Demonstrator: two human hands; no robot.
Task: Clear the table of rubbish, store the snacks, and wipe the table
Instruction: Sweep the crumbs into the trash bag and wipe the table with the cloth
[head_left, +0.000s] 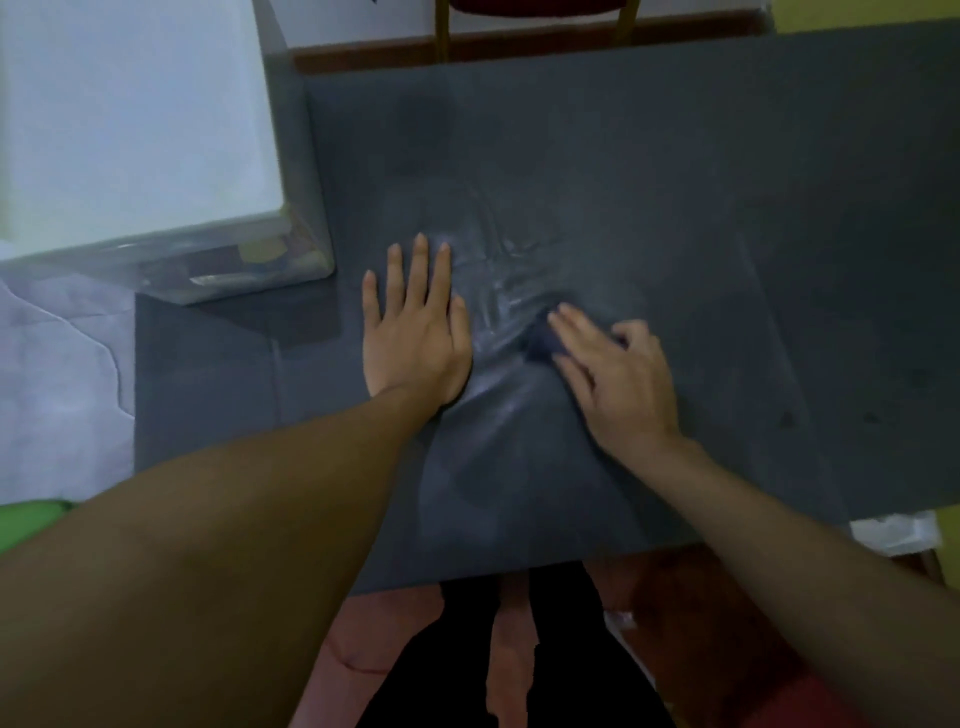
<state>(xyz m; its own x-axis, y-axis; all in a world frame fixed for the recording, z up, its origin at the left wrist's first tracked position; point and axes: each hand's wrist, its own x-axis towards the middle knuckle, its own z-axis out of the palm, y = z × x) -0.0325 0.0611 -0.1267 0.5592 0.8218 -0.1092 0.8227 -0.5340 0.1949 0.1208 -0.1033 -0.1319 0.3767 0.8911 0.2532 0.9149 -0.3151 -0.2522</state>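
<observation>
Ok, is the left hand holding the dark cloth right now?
No, the left hand lies flat and spread on the grey table cover; the dark cloth sits under the right hand.

A domestic room is suggested here, likely a dining or living area. A surface (675, 156) draped in grey cloth is seen beside a clear plastic storage box (171, 249), with a wooden chair (530, 31) drawn up at the far side and red floor tiles (691, 613) shown below.

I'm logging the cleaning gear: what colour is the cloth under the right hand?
Dark navy blue cloth, seen in the head view, mostly hidden under the right hand.
</observation>
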